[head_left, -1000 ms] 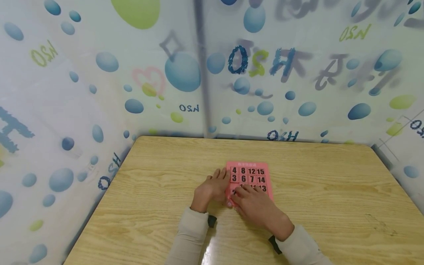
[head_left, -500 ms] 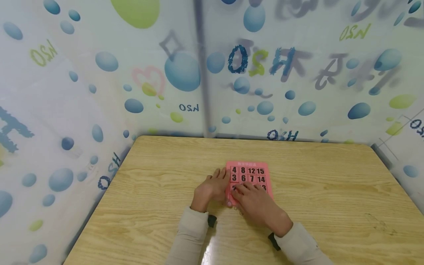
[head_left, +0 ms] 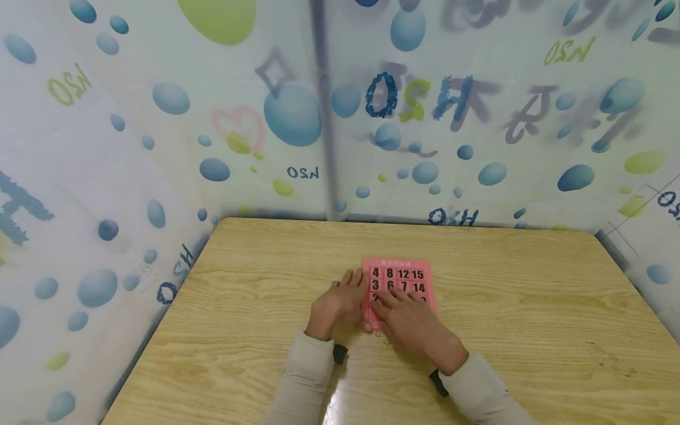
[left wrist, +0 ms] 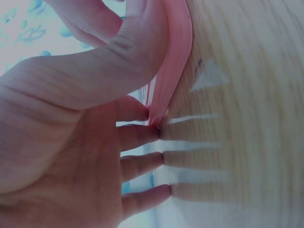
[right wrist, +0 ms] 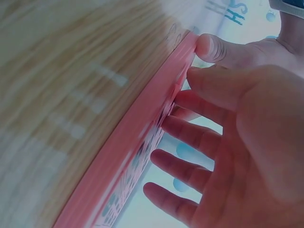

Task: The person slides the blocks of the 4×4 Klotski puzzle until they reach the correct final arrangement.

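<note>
Number board (head_left: 395, 263) flat on table (head_left: 265, 265), at 2 o'clock from left grip (head_left: 346, 299). Right grip (head_left: 410, 323) nudged toward 12; tile (head_left: 375, 297) below the 3 seems pushed that way, likely filling a gap. Both grips apart: left braces board's 9 o'clock edge, right fingers spread.

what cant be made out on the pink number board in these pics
Head view: most of the near half of the pink number board, covered by the right hand.
Head view: pale heading, too small and soft to read.
Left wrist view: the board's face, edge-on and partly behind the left hand.
Right wrist view: numbers, slanted and blurred.
</note>
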Demonstrator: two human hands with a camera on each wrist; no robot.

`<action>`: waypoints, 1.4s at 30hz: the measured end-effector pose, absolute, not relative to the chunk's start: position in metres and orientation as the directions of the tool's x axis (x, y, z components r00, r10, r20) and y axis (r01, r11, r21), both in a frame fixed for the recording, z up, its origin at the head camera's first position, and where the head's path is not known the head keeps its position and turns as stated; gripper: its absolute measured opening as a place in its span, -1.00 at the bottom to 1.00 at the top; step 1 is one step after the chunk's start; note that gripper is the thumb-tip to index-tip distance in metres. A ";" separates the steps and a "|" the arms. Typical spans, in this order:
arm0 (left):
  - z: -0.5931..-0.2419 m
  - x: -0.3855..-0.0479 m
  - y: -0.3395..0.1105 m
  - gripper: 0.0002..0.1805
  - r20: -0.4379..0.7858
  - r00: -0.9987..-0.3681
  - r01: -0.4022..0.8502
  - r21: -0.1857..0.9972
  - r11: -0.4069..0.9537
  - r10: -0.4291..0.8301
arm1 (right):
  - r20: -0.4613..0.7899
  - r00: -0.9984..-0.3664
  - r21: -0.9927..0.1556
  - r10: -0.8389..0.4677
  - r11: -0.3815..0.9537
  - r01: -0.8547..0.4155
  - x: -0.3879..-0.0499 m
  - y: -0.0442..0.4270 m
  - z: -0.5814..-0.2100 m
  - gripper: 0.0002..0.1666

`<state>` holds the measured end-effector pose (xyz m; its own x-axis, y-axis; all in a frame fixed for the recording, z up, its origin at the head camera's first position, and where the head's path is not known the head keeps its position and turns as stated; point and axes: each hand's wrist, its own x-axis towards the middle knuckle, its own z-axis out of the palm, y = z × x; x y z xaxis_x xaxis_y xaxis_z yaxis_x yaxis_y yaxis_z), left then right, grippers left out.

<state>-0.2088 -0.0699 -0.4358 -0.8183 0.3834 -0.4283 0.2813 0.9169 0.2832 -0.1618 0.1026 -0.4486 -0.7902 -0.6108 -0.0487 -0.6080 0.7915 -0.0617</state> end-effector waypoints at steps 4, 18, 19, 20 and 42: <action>-0.436 -0.210 -0.070 0.28 -0.427 -0.820 0.278 0.283 0.918 0.380 | -0.048 -0.794 -0.064 -0.606 0.795 -0.603 -0.164 0.103 -0.450 -0.50; -0.437 -0.210 -0.070 0.29 -0.437 -0.815 0.277 0.285 0.918 0.382 | 0.034 -0.779 -0.109 -0.626 0.772 -0.626 -0.161 0.113 -0.454 -0.54; -0.437 -0.210 -0.070 0.29 -0.437 -0.815 0.274 0.286 0.918 0.380 | 0.044 -0.774 -0.108 -0.631 0.767 -0.632 -0.161 0.114 -0.454 -0.56; -0.437 -0.209 -0.070 0.29 -0.438 -0.816 0.270 0.289 0.918 0.378 | 0.054 -0.770 -0.112 -0.636 0.763 -0.637 -0.160 0.116 -0.454 -0.58; -0.436 -0.209 -0.073 0.31 -0.433 -0.817 0.249 0.332 0.910 0.382 | 0.072 -0.740 -0.182 -0.669 0.720 -0.669 -0.158 0.141 -0.445 -0.79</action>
